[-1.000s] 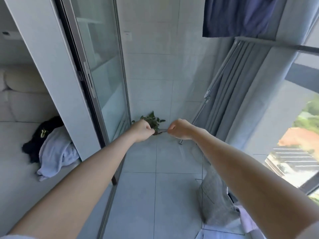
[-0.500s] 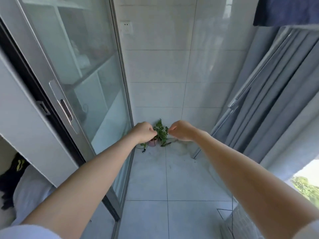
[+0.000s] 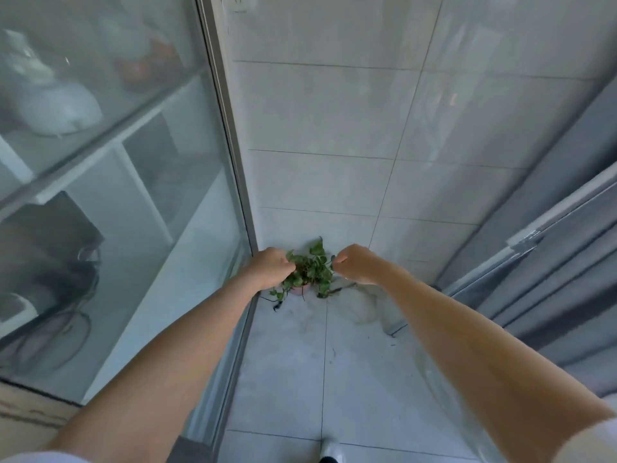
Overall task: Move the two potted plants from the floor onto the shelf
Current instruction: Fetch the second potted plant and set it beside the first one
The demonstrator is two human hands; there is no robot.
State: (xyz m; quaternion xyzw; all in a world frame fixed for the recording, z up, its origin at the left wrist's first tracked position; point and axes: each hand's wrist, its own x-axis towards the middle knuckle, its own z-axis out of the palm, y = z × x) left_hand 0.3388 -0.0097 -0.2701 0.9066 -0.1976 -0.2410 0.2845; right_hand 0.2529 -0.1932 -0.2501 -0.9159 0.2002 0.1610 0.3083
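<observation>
A small potted plant with green trailing leaves and a pinkish pot stands on the tiled floor in the far corner against the wall. Only this one plant is in view. Both my arms reach out toward it. My left hand is a closed fist just left of the leaves. My right hand is a closed fist just right of them. Neither hand holds anything that I can see. A white shelf unit shows behind the glass door on the left.
A sliding glass door with a metal frame runs along the left side. Grey curtains hang on the right. The white tiled wall closes the far end. My shoe tip shows at the bottom edge.
The view has moved forward along the balcony, so the plant is closer and larger. Both fists stay extended on either side of it. The sofa and clothes have left the view.
</observation>
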